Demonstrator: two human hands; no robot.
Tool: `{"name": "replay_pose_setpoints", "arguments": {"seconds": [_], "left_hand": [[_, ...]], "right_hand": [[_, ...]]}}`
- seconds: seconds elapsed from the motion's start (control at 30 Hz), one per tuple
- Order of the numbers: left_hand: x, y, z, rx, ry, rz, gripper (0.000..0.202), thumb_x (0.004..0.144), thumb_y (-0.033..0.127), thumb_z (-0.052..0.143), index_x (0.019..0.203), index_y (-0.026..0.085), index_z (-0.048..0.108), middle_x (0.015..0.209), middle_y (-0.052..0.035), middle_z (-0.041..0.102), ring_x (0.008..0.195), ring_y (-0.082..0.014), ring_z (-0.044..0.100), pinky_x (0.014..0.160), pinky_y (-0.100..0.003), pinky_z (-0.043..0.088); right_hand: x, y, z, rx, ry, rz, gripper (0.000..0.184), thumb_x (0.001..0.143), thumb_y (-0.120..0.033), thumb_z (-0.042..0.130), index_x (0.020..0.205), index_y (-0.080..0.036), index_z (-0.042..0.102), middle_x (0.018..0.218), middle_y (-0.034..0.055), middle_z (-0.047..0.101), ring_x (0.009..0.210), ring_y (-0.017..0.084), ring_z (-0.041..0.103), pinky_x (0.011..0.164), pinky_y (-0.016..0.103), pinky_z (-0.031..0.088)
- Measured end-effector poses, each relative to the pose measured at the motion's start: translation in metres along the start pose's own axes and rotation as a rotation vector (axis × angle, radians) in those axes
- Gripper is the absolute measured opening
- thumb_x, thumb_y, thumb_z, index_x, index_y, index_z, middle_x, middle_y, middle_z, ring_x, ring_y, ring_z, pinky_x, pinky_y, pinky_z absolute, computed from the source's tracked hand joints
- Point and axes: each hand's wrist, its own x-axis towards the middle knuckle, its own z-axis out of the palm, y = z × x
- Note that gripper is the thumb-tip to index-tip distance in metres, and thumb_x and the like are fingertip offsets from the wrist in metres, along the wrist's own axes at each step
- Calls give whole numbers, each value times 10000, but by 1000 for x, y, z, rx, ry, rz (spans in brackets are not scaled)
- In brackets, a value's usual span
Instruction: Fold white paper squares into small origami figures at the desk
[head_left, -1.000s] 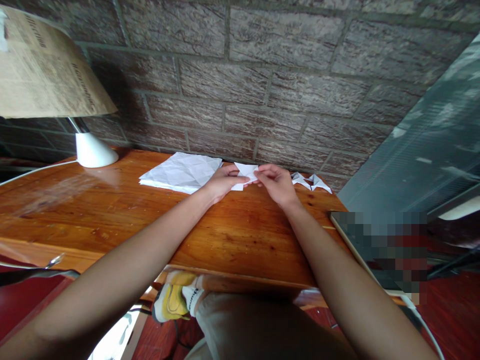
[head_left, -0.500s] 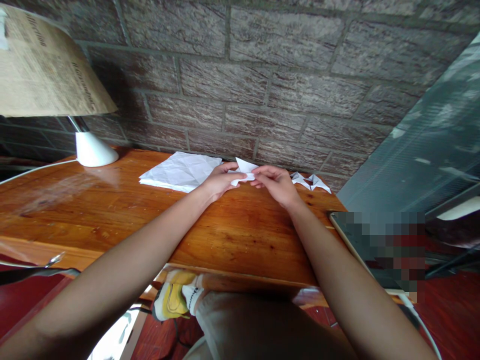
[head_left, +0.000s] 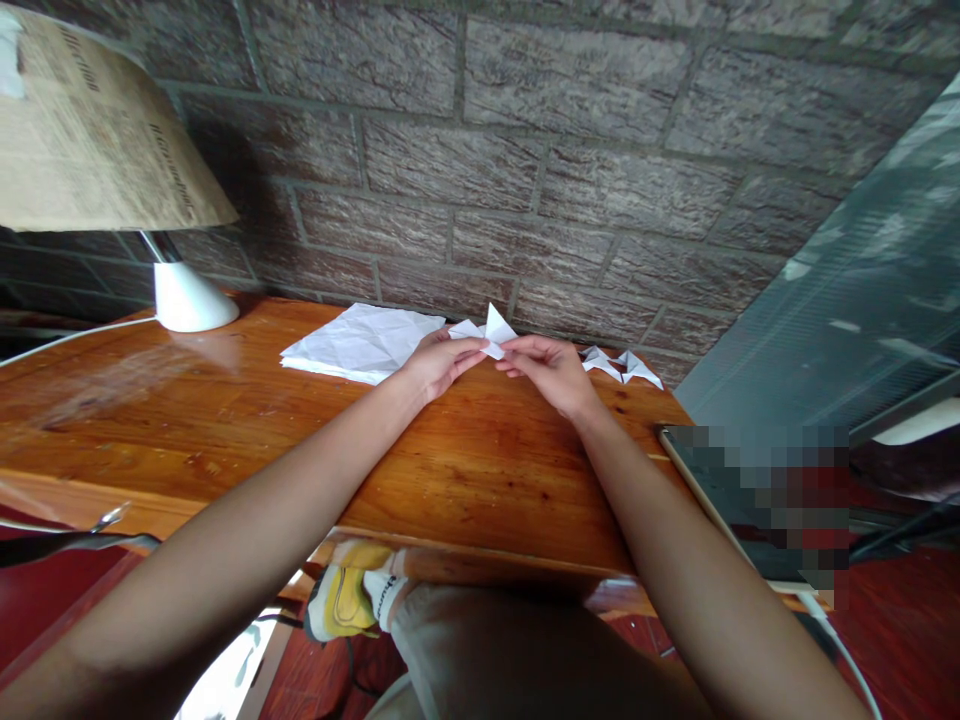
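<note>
A small piece of folded white paper is held up between my two hands, with one pointed flap standing upright and another fold spreading to the left. My left hand is closed on its left part, the thumb along the near side. My right hand pinches the lower right corner between thumb and fingertips. Just left of my left hand lies a stack of creased white paper sheets. Beyond my right hand, folded white paper pieces rest on the wooden table.
A lamp with a newsprint shade stands at the back left, its white cord running left. A stone-block wall rises behind the table. At the right edge lies a tablet-like device, partly blurred, with a white cable.
The folded paper has turned in my hands: its flap now points straight up and a left fold shows. My left fingers have come down from behind it.
</note>
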Motion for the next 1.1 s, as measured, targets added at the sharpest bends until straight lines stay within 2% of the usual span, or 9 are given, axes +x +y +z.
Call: {"name": "replay_pose_setpoints", "arguments": {"seconds": [0.17,0.3,0.5,0.63,0.83,1.0,1.1], "left_hand": [[1,0,0,-25,35,6,232,697,-25,733,737,143,577,784,-41,743,772,-127,722,900,-300,585],[-2,-2,1,-21,5,47,227,710,-15,738,831,140,624,859,-48,762,834,-145,735,957,-347,573],[-4,-4,2,16,-77,120,313,651,10,802,895,139,653,867,-31,760,853,-155,733,1017,-400,544],[-6,-4,4,6,-121,135,368,610,0,815,914,135,656,876,-38,761,852,-151,727,1022,-390,533],[-5,-4,4,32,-100,160,401,597,30,830,945,147,669,900,-27,758,883,-150,719,1005,-364,529],[-7,-2,6,68,-76,171,402,581,54,844,927,144,662,861,-27,746,864,-152,710,976,-359,530],[-7,-2,6,85,-79,170,377,593,63,823,922,147,661,854,-23,742,867,-149,701,959,-349,532]], "right_hand": [[0,1,5,-15,-25,-16,269,741,-424,805,914,-219,776,894,34,786,819,176,748,760,304,573],[1,-1,6,-15,14,25,307,784,-506,759,863,-210,756,866,43,774,792,178,742,727,301,574],[1,-3,6,64,36,62,425,687,-547,829,918,-217,693,782,3,743,726,151,734,648,246,557],[-1,-7,9,110,83,89,513,642,-529,861,995,-236,630,762,-29,731,717,142,737,645,231,561],[-1,-8,10,138,115,150,632,663,-477,866,1156,-256,537,831,-15,754,750,146,749,665,233,581],[0,-6,9,134,65,182,509,706,-453,845,1089,-232,593,938,32,771,780,144,746,694,243,594],[-1,-7,11,146,54,193,435,727,-431,832,1049,-226,625,926,30,767,776,136,740,683,224,587]]}}
